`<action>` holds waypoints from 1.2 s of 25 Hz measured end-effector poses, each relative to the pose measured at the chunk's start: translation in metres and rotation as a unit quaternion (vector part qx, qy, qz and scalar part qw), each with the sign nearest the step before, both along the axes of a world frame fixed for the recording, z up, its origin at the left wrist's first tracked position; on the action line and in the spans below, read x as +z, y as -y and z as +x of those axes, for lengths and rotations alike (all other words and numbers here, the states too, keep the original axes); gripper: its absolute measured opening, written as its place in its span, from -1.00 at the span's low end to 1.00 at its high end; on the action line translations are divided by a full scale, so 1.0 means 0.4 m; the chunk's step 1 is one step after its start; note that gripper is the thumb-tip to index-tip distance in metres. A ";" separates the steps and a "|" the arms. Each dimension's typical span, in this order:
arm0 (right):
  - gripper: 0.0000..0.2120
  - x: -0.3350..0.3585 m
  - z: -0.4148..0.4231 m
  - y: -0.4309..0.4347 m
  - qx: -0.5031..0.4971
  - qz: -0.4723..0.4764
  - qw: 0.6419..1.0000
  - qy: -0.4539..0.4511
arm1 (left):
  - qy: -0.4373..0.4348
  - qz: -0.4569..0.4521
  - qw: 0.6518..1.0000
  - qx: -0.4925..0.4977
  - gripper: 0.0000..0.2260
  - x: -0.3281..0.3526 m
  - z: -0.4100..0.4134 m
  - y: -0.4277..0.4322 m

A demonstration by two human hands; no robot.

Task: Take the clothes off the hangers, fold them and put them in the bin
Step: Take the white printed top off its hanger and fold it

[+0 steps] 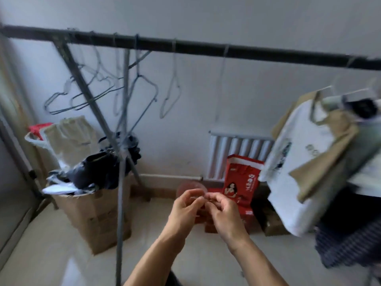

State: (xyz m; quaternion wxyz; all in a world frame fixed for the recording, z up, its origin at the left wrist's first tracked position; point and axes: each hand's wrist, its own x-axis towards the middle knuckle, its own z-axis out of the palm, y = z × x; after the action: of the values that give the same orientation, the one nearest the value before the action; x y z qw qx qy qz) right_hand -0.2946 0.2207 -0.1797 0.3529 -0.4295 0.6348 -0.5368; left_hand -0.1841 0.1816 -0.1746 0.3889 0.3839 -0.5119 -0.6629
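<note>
Head view: I cannot tell whether the left hand [186,205] and right hand [222,210], curled fingertips meeting, pinch anything (too blurred). The clothes [299,162] hang at the right end of the rail [206,47], slanting down-left, cut off by the frame edge.

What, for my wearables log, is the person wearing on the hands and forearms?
Nothing that shows: the left hand and right hand are ungloved, and both forearms are bare to the frame's lower edge, no sleeve in view. No watch, bracelet or ring is visible, though the picture is blurred.
</note>
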 end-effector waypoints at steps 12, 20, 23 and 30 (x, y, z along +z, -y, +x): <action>-0.83 0.296 -0.513 -0.091 -0.233 -0.076 0.926 -0.286 | 0.034 -0.102 0.982 -0.155 -0.82 0.269 -0.386 -0.083; -0.36 0.465 -0.743 0.028 -0.326 0.106 0.855 -0.389 | 0.036 -0.101 0.989 -0.101 -0.85 0.304 -0.394 -0.073; -0.56 0.455 -0.772 0.035 -0.313 0.119 0.849 -0.408 | 0.034 -0.102 0.991 -0.083 -0.83 0.303 -0.377 -0.064; -0.75 0.474 -0.826 -0.007 -0.278 -0.103 0.843 -0.448 | 0.052 -0.137 0.987 -0.058 -0.83 0.305 -0.338 -0.040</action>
State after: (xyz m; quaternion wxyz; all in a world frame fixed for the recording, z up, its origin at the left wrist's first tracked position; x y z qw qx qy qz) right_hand -0.6249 0.2233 0.0100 -0.1801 -0.4621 0.7578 -0.4240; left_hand -0.3194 0.1977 -0.0524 0.3715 0.3306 -0.6390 -0.5868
